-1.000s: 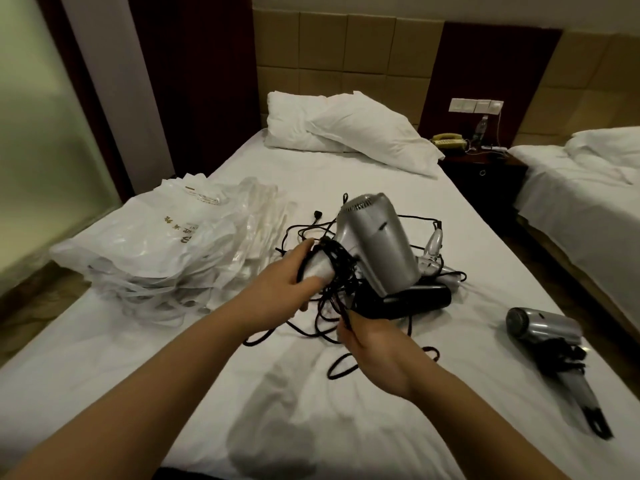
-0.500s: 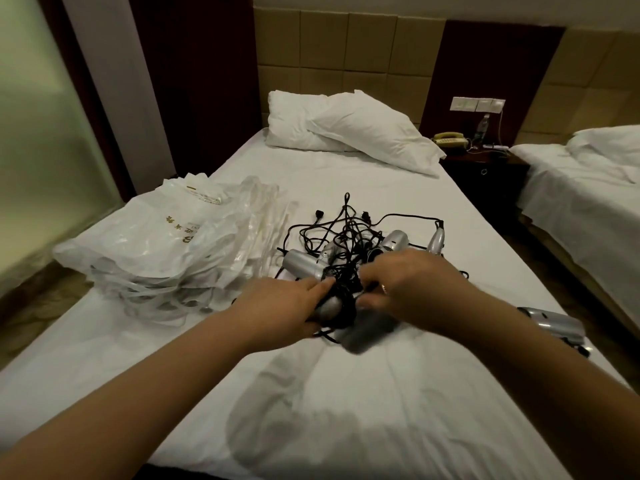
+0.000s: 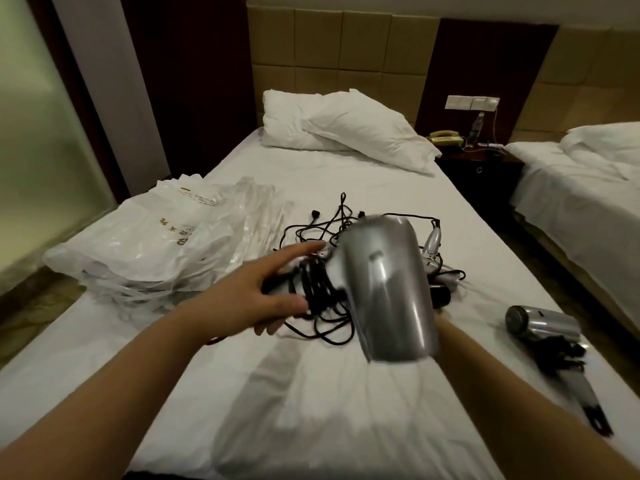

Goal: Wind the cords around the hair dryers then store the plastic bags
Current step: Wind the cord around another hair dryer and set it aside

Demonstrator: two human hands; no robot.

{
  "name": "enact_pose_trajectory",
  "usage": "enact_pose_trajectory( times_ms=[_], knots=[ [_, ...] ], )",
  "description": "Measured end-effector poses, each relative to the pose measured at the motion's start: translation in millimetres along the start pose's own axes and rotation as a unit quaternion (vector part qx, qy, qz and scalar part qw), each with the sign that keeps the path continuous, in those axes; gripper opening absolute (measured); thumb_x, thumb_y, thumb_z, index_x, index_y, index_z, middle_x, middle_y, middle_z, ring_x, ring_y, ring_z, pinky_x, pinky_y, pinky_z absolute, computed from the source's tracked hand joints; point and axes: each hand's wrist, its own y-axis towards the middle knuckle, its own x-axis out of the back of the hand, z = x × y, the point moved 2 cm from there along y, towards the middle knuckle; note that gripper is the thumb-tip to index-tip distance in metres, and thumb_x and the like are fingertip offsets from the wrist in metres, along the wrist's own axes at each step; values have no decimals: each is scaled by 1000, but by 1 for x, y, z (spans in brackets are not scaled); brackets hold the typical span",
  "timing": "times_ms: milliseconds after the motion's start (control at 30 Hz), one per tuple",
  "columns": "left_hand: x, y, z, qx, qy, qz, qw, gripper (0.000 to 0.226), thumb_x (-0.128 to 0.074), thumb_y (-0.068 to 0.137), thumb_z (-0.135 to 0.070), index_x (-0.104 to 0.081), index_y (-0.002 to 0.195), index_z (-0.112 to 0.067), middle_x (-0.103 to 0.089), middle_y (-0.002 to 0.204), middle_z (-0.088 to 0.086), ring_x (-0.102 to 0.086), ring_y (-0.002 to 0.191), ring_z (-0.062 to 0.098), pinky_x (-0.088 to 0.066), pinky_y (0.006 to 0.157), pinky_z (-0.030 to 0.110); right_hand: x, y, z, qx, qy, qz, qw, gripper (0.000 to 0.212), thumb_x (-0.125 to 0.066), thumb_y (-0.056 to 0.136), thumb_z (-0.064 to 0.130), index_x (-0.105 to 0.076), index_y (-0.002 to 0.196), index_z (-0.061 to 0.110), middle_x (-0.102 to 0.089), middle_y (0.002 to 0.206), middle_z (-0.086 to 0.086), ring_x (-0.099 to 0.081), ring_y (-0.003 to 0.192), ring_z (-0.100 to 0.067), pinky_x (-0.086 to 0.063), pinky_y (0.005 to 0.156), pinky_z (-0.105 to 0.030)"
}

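Note:
I hold a silver hair dryer (image 3: 384, 289) up over the bed, blurred, its barrel pointing toward me. Black cord (image 3: 313, 282) is wound round its handle. My left hand (image 3: 252, 292) lies against that wrapped handle with fingers stretched out and spread. My right hand is hidden behind the barrel; only the wrist (image 3: 450, 332) shows. Behind lies a tangle of black cords (image 3: 332, 220) with other silver dryers (image 3: 433, 239). A wound dryer (image 3: 543, 323) rests at the right. A heap of plastic bags (image 3: 156, 244) sits at the left.
All this lies on a white bed (image 3: 311, 410) with two pillows (image 3: 346, 129) at its head. A dark nightstand (image 3: 481, 168) with a phone (image 3: 445, 136) stands to the right, then a second bed (image 3: 581, 192). A frosted glass wall runs along the left.
The dryer was down at the cord pile with both hands on it; now it is raised again, barrel toward me. My right hand has gone behind it and my left fingers have spread.

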Motion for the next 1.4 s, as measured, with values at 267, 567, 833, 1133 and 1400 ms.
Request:
enact_pose_trajectory(
  times_ms=[267,567,833,1133,1400],
  knots=[
    [-1,19,28,34,-123,-166,978,38,-51,93,-11,-53,125,-31,-66,73,11,-49,45,19,-39,40,26,-25,11,-45,50,-173,-42,983,21,-54,93,18,-55,83,0,-58,79,-4,-52,75,-14,-40,66,-20],
    [16,25,23,15,-151,-304,941,22,-45,98,-25,-58,115,-24,-64,78,9,-51,45,15,-39,39,21,14,-18,-90,-32,-379,-237,894,19,-46,93,11,-65,97,15,-68,94,-7,-60,85,-24,-33,63,-26],
    [9,17,16,19,-122,-266,956,24,-48,95,-26,-58,117,-30,-68,76,6,-52,50,19,-41,40,25,23,-21,-120,-104,-477,-95,867,46,-54,91,21,-39,134,24,-47,129,0,-47,116,-19,-41,91,-26],
    [-27,22,-5,-16,-173,-114,978,29,-61,82,-38,-63,110,-30,-68,79,8,-50,46,19,-39,40,23,-13,-8,5,234,-182,-217,930,66,-68,81,19,-38,139,9,-44,138,-11,-41,129,-24,-34,110,-41],
    [-22,22,-12,-7,-75,-197,978,20,-56,91,-29,-59,110,-23,-63,74,19,-51,46,16,-39,40,25,-41,-22,11,160,0,-45,986,18,-41,99,16,-58,94,19,-43,52,11,-36,48,-5,-30,48,-17]
  ],
)
